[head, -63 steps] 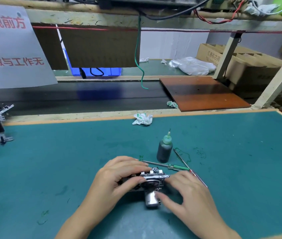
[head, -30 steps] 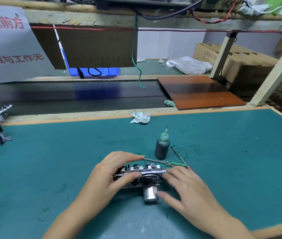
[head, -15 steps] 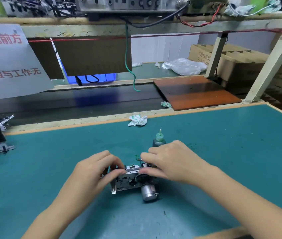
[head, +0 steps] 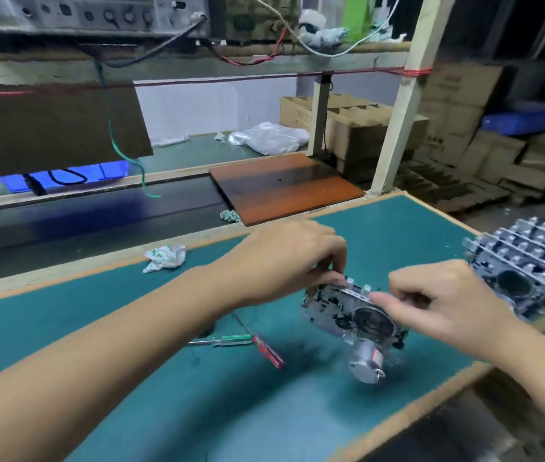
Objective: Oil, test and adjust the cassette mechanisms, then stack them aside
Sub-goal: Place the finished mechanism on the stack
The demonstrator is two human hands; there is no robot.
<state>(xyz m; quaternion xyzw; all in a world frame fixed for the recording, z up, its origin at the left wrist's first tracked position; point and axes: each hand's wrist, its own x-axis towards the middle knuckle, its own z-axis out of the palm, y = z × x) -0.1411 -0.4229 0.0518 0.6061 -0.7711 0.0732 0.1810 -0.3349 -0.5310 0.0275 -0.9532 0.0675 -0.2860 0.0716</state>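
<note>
Cassette mechanism [head: 352, 311] held up above the green bench [head: 97, 328], tilted, its round motor [head: 364, 360] pointing down toward the near edge. Left hand [head: 292, 261] pinches its top left edge, fingertips curled over the plate; right hand [head: 444, 298] pinches the top right edge, thumb on the plate. Blurred by motion, small parts unreadable. Right of the mechanism, a stack of finished mechanisms [head: 531, 265] sits at the bench's right corner, cut off by the frame. Left of it and below, two screwdrivers [head: 251, 341] lie crossed, tips hidden under the left forearm. Crumpled paper [head: 164, 258] lies far left of the mechanism, near the bench's back edge. Open green surface left of the screwdrivers.
</note>
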